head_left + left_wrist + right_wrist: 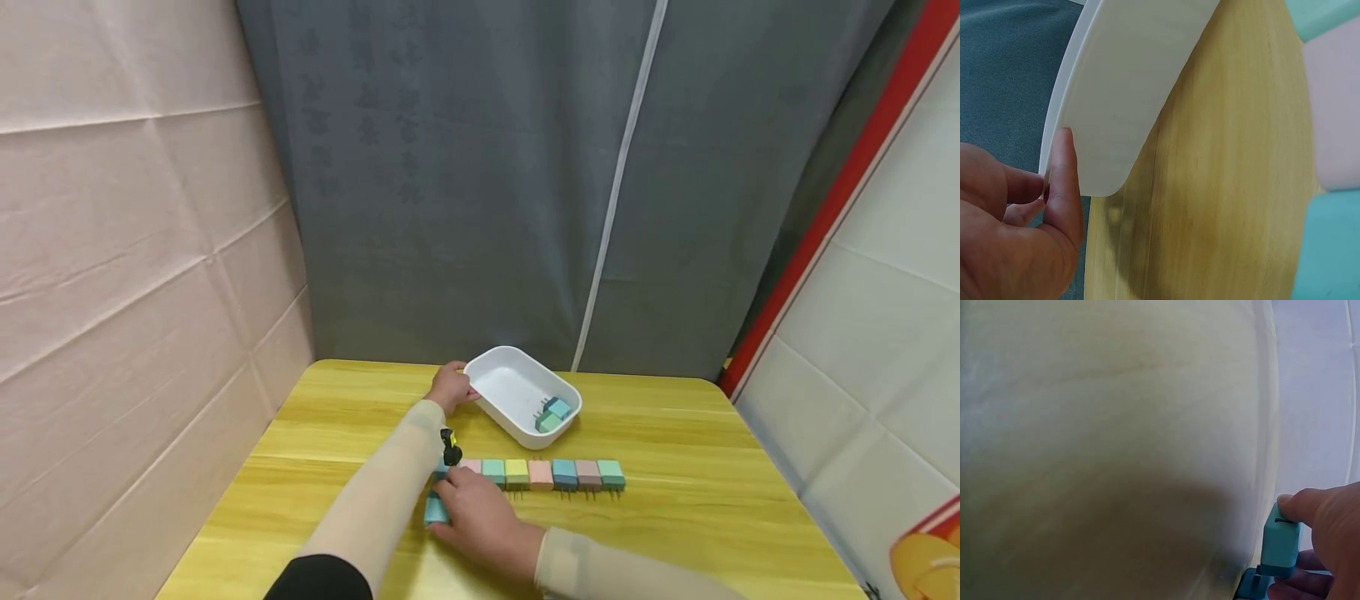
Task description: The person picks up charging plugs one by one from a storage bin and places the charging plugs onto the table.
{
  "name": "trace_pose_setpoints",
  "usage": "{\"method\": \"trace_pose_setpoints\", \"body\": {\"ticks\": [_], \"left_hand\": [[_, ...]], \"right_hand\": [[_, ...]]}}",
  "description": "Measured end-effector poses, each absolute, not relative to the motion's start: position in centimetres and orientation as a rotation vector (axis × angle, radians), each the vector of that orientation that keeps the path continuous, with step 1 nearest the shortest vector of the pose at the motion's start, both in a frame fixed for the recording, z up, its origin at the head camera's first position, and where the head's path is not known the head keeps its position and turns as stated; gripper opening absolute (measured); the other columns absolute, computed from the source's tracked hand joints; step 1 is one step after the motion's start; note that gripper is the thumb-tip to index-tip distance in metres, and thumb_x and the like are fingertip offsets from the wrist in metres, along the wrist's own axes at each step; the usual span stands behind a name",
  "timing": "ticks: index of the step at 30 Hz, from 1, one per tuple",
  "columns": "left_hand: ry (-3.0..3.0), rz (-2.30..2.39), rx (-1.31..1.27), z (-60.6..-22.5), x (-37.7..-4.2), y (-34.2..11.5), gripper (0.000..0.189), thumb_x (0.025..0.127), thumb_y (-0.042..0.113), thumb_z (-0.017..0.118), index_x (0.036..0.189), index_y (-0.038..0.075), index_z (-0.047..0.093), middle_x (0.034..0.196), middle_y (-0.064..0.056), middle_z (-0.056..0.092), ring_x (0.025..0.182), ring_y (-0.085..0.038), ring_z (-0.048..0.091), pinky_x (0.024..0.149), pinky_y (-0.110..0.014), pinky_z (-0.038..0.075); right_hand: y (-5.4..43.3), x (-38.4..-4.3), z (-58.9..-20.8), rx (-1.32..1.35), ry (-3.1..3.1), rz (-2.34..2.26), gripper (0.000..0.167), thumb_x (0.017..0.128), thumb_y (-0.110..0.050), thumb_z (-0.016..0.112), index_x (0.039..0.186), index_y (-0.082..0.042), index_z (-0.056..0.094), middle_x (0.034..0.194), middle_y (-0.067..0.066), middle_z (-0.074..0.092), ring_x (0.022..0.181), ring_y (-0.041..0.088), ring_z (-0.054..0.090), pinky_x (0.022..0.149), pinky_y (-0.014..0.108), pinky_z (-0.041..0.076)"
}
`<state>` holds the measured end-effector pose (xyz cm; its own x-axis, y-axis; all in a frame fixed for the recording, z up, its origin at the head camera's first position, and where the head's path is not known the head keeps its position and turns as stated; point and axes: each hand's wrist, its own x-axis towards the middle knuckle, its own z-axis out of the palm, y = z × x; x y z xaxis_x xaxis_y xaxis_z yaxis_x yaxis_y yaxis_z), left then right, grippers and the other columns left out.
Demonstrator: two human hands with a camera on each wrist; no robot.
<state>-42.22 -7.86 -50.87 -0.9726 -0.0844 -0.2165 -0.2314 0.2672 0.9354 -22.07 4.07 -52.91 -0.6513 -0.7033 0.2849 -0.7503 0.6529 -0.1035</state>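
At the far side of the table, my left hand (450, 388) pinches the left rim of a white plastic tub (504, 379), thumb and fingers on either side of the edge in the left wrist view. Two small teal and green pronged blocks (549, 422) lie in the tub's near right corner. My right hand (482, 518) grips a teal block (1280, 547) between thumb and fingers, at the left end of a row of pastel blocks (540, 474). A darker teal piece (1252, 584) sits against it. My right hand hides part of the row's left end.
The row runs left to right on the yellow wooden table (675, 517), and thin prongs stick out from its near side. A grey curtain (450, 208) hangs behind the table. White cloth walls (135, 292) stand at both sides.
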Motion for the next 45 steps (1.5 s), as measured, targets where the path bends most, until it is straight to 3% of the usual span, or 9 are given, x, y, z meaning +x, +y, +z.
{"method": "trace_pose_setpoints", "body": {"ticks": [9,17,32,40,45], "left_hand": [[2.402,1.802,-0.303,-50.7,-42.0,-7.9,0.058,0.105,-0.005,0.053,0.162,0.003,0.050,0.140,-0.027,0.066,0.090,-0.025,0.075,0.095,-0.041,0.067],[2.401,1.793,-0.314,-51.0,-42.2,-8.0,0.058,0.105,-0.004,0.055,0.162,0.005,0.052,0.135,-0.024,0.067,0.088,-0.024,0.074,0.086,-0.033,0.068],[2.397,1.803,-0.309,-50.5,-41.8,-7.9,0.058,0.105,-0.005,0.053,0.162,0.004,0.050,0.139,-0.025,0.066,0.091,-0.025,0.074,0.096,-0.040,0.066],[2.385,1.826,-0.300,-50.4,-41.9,-7.8,0.058,0.105,-0.006,0.052,0.163,0.002,0.049,0.139,-0.028,0.066,0.087,-0.022,0.073,0.096,-0.041,0.066],[2.403,1.809,-0.295,-50.4,-41.8,-7.8,0.057,0.106,-0.004,0.051,0.163,0.002,0.049,0.133,-0.026,0.068,0.085,-0.022,0.072,0.097,-0.043,0.066]], "right_hand": [[3.7,-22.3,-53.8,1.187,-2.681,0.310,0.047,0.096,-0.052,0.084,0.121,-0.013,0.075,0.112,-0.004,0.066,0.099,0.010,0.058,0.085,0.024,0.057],[3.8,-22.3,-54.0,1.176,-2.688,0.315,0.048,0.095,-0.051,0.085,0.122,-0.013,0.075,0.114,-0.004,0.066,0.102,0.010,0.059,0.090,0.025,0.059],[3.8,-22.6,-54.2,1.153,-2.717,0.325,0.050,0.095,-0.052,0.085,0.124,-0.013,0.075,0.117,-0.003,0.066,0.105,0.011,0.059,0.092,0.026,0.059],[4.6,-22.5,-54.1,1.133,-2.759,0.409,0.064,0.093,-0.057,0.085,0.135,-0.012,0.068,0.124,-0.002,0.064,0.107,0.010,0.059,0.096,0.027,0.059],[5.4,-22.4,-53.7,1.104,-2.794,0.448,0.063,0.091,-0.059,0.086,0.131,-0.013,0.069,0.111,-0.007,0.057,0.096,0.008,0.053,0.087,0.026,0.058]]}}
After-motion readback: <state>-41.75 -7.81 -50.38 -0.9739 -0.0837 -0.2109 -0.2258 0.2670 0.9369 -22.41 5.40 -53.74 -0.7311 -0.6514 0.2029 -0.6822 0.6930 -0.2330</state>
